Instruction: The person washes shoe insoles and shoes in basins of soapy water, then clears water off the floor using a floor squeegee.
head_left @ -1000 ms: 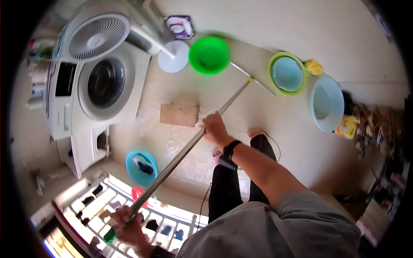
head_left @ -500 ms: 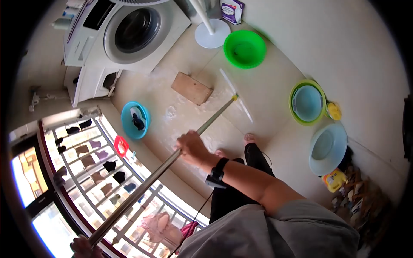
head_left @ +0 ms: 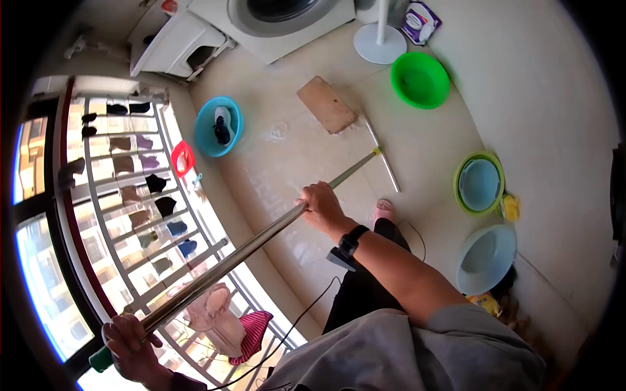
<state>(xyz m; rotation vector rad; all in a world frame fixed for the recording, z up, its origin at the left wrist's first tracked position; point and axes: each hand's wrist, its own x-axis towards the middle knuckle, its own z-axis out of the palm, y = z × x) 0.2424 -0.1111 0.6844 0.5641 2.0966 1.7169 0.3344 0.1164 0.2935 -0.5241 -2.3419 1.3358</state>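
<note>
A long metal pole (head_left: 241,253) runs diagonally from the lower left to a thin, straight squeegee head (head_left: 386,163) lying on the wet tiled floor. Near its green end cap, my left hand (head_left: 130,345) is wrapped round the pole. Farther down the shaft, my right hand (head_left: 319,203) grips it with closed fingers; a black band is on that wrist. The head rests beside a brown block (head_left: 326,105), close to its lower right corner.
A blue basin (head_left: 207,127) with shoes stands by the window wall. To the right are a green basin (head_left: 420,81), stacked basins (head_left: 499,186) and a pale blue basin (head_left: 507,247). A fan base (head_left: 372,47) stands near the washing machine (head_left: 332,29). A cable trails beside my legs.
The view has swung, so the room's contents sit differently in the frame. The squeegee head has moved from near the green basin to beside the brown block. Both hands stay on the pole.
</note>
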